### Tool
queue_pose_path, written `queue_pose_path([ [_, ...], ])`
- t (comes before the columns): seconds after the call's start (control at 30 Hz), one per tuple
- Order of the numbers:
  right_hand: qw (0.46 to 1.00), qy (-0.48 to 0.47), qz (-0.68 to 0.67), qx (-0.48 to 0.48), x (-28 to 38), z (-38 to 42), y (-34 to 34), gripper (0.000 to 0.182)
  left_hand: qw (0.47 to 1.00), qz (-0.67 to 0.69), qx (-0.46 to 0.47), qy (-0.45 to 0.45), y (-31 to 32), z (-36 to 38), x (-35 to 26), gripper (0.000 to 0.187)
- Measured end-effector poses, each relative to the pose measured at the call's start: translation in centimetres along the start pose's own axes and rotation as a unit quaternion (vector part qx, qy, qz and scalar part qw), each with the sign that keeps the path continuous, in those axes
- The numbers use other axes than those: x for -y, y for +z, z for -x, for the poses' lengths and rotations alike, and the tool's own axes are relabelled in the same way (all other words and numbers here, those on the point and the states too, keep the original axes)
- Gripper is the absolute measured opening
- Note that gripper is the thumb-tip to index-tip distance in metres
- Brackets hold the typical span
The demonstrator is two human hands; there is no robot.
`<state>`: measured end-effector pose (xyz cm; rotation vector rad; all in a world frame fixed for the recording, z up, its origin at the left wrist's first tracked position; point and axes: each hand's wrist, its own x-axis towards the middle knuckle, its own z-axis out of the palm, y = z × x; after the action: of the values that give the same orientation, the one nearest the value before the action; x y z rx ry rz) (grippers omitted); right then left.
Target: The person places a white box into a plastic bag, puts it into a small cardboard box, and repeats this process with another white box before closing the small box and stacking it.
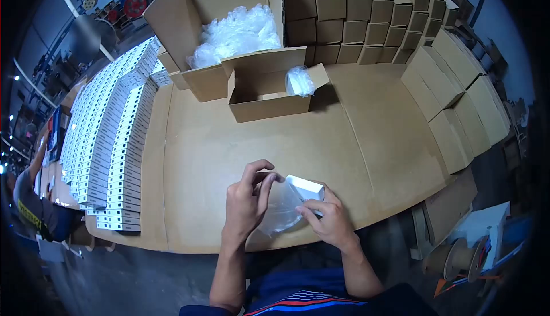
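Note:
Near the front edge of the table, my right hand (330, 220) is closed around a small white box (305, 186), its thumb across the near side. Spread beside that box is a clear plastic bag (279, 210), which overlaps the box's left side in this view. My left hand (247, 200) has its thumb and fingers bent together in a pinch at the bag's upper edge. Farther back stands an open cardboard box (269, 111), with a plastic-wrapped bundle (299, 81) at its right end.
A large open carton (172, 21) full of crumpled clear plastic bags (240, 32) stands behind. Stacked white boxes (123, 161) line the left side. Cardboard boxes (358, 32) are stacked at the back, with more cartons (450, 124) along the right. At far left is another person (34, 201).

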<state>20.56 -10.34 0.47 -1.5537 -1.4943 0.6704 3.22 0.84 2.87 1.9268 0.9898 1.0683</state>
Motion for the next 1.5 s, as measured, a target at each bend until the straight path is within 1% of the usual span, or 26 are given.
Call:
queue_pose_path([
  [0.03, 1.000, -0.003, 0.000, 0.001, 0.0, 0.0, -0.1, 0.016, 1.000, -0.021, 0.008, -0.002, -0.3, -0.1, 0.0, 0.020],
  [0.07, 1.000, -0.006, 0.000, 0.002, 0.0, 0.0, -0.1, 0.017, 0.999, -0.039, -0.013, 0.018, -0.4, 0.0, 0.4, 0.022],
  [0.17, 1.000, -0.004, 0.002, -0.014, 0.0, 0.0, 0.1, 0.017, 0.994, -0.064, -0.054, -0.072, -1.2, 0.2, -0.1, 0.020],
  [0.2, 1.000, -0.003, 0.004, -0.022, 0.0, 0.0, 0.2, 0.017, 0.993, -0.003, -0.092, -0.070, -1.3, 0.3, 0.4, 0.025],
  [0.23, 0.999, 0.000, -0.012, -0.038, -0.1, 0.0, 0.4, 0.018, 0.984, 0.103, -0.123, -0.074, -1.5, 0.8, 0.8, 0.039],
  [0.3, 0.997, 0.005, -0.043, -0.071, -0.4, 0.0, 0.8, 0.019, 0.962, 0.103, -0.244, 0.063, -0.8, 0.4, 3.3, 0.057],
  [0.33, 0.995, 0.009, -0.041, -0.091, -0.7, 0.0, 1.0, 0.019, 0.956, 0.176, -0.234, 0.014, -0.8, 1.4, 3.8, 0.070],
  [0.37, 0.993, 0.012, -0.039, -0.109, -1.1, 0.1, 1.3, 0.020, 0.949, 0.247, -0.191, -0.044, -0.7, 2.3, 3.8, 0.074],
  [0.43, 0.989, 0.025, -0.049, -0.137, -2.2, 0.1, 2.0, 0.021, 0.906, 0.380, -0.100, -0.157, -0.6, 3.9, 3.6, 0.084],
  [0.47, 0.987, 0.036, -0.060, -0.145, -3.1, 0.2, 2.4, 0.021, 0.900, 0.392, -0.031, -0.187, -0.3, 4.6, 4.6, 0.094],
  [0.5, 0.985, 0.046, -0.071, -0.152, -3.2, 0.1, 2.6, 0.022, 0.880, 0.416, 0.016, -0.228, -0.2, 4.7, 4.1, 0.088],
  [0.57, 0.989, 0.008, -0.051, -0.142, -2.8, -0.2, 2.3, 0.022, 0.895, 0.382, 0.034, -0.229, 0.4, 4.5, 3.0, 0.072],
  [0.67, 0.990, -0.048, -0.032, -0.131, -1.8, -0.6, 1.9, 0.019, 0.912, 0.311, 0.053, -0.264, 0.2, 4.2, 2.5, 0.053],
  [0.73, 0.987, -0.078, -0.026, -0.136, -1.4, -0.7, 1.6, 0.015, 0.941, 0.260, 0.038, -0.213, 0.2, 4.3, 2.6, 0.048],
  [0.77, 0.988, -0.044, -0.062, -0.132, -1.3, -0.8, 1.1, 0.015, 0.954, 0.234, 0.031, -0.186, 0.2, 4.3, 2.7, 0.045],
  [0.83, 0.983, 0.030, -0.133, -0.124, -1.5, -0.6, -0.6, 0.020, 0.973, 0.182, 0.019, -0.144, 0.1, 4.6, 2.6, 0.044],
  [0.87, 0.982, 0.017, -0.113, -0.153, -1.5, -0.9, -1.1, 0.027, 0.980, 0.155, 0.015, -0.123, 0.1, 4.9, 2.6, 0.043],
  [0.9, 0.978, 0.005, -0.123, -0.170, -1.6, -1.2, -1.8, 0.032, 0.982, 0.145, 0.021, -0.117, 0.1, 5.1, 2.7, 0.042],
  [0.93, 0.963, -0.044, -0.160, -0.212, -1.1, -2.0, -2.1, 0.035, 0.984, 0.135, 0.028, -0.109, 0.2, 5.3, 2.9, 0.042],
  [0.97, 0.943, -0.092, -0.197, -0.254, -0.5, -3.0, -2.4, 0.042, 0.986, 0.125, 0.034, -0.101, 0.3, 5.4, 3.1, 0.041],
  [1.07, 0.921, -0.167, -0.272, -0.222, 1.9, -4.7, -4.3, 0.048, 0.984, 0.134, 0.061, -0.101, 0.8, 5.8, 3.2, 0.040],
  [1.17, 0.918, -0.174, -0.315, -0.168, 4.0, -5.9, -4.3, 0.045, 0.984, 0.133, 0.084, -0.089, 1.1, 5.8, 2.7, 0.039],
  [1.2, 0.921, -0.153, -0.324, -0.156, 4.3, -6.1, -3.8, 0.042, 0.984, 0.129, 0.089, -0.082, 1.2, 5.8, 2.5, 0.038],
  [1.33, 0.931, -0.128, -0.336, -0.068, 4.5, -6.5, -2.8, 0.037, 0.979, 0.160, 0.065, -0.104, 1.5, 5.8, 2.4, 0.036],
  [1.5, 0.945, -0.130, -0.296, -0.057, 3.5, -6.9, -3.0, 0.032, 0.974, 0.172, 0.071, -0.130, 1.1, 6.0, 3.1, 0.041],
])
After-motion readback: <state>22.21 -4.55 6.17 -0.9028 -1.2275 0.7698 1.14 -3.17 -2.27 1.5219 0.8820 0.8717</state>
